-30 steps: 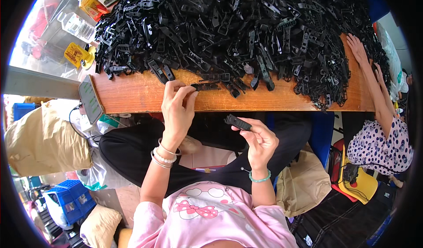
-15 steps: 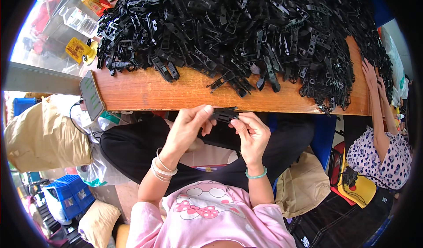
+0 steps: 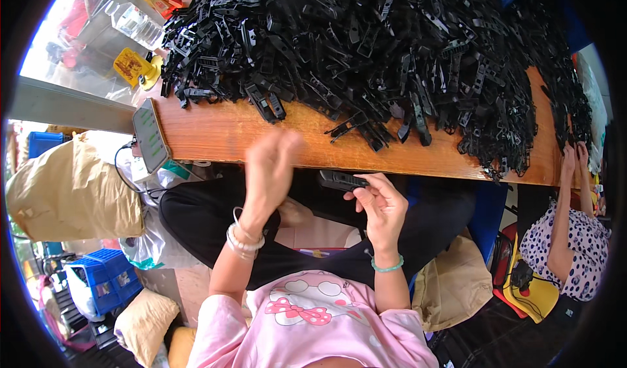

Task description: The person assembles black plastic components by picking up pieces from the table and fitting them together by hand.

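My right hand (image 3: 384, 205) pinches one end of a long black plastic part (image 3: 341, 180) just below the table's near edge. The part's other end points left, over my lap. My left hand (image 3: 269, 162) is raised apart from it, over the table's near edge. Its fingers are smeared by motion, so I cannot make out whether anything is in them. Beyond both hands a large heap of similar black plastic parts (image 3: 366, 54) covers most of the wooden table (image 3: 222, 133). A few parts lie at the heap's front, nearest my left hand.
A phone-like device (image 3: 151, 137) with a cable leans at the table's left corner. A clear bottle (image 3: 134, 25) and a yellow container (image 3: 132, 67) stand at the far left. At the right, a co-worker's hands (image 3: 575, 158) are by the heap. Brown sacks (image 3: 75, 192) and a blue basket (image 3: 108, 288) sit leftward.
My left hand has let go of the black plastic part and moved up and away toward the table. The part stays in my right hand. The co-worker's hands have moved nearer.
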A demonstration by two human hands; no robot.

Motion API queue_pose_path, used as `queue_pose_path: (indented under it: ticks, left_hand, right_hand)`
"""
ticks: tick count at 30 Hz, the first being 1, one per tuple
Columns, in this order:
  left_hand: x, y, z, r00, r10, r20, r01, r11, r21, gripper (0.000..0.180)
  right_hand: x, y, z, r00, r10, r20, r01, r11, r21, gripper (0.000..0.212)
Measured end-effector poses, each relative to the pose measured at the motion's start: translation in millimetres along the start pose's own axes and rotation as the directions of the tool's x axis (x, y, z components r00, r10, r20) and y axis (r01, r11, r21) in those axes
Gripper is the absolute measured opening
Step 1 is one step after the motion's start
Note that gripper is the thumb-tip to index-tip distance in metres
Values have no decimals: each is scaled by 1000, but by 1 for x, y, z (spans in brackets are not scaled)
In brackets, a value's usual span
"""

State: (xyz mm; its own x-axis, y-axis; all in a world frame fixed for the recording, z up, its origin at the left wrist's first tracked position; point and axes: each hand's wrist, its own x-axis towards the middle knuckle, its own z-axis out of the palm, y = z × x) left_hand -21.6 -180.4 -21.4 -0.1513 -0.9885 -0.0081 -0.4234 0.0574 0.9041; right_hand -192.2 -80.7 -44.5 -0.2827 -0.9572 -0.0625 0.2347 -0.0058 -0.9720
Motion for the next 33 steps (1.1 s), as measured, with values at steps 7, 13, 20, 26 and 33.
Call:
queue_pose_path:
  ticks: [7, 13, 20, 26, 33]
  left_hand:
    - [60, -34, -27, 894, 100, -436, 40, 952, 302, 36]
    - [25, -26, -26, 966, -192, -170, 60, 814, -577, 15]
    - [-28, 13, -6, 916, -236, 324, 321, 917, -239, 19]
    - [-37, 13, -15, 883, -17, 469, 73, 992, -102, 35]
    - [-44, -1, -16, 887, -36, 460, 126, 978, -166, 36]
  right_hand:
    - [-2, 3, 1, 993, 53, 101, -53, 999, 1, 19]
    - [0, 5, 1, 996, 64, 58, -68, 995, 76, 18]
    - [7, 0, 3, 962, -181, 203, 228, 943, -242, 22]
    - [-3, 0, 4, 959, -233, 159, 273, 912, -307, 22]
    - [-15, 9, 10, 972, -194, 136, 222, 944, -242, 22]
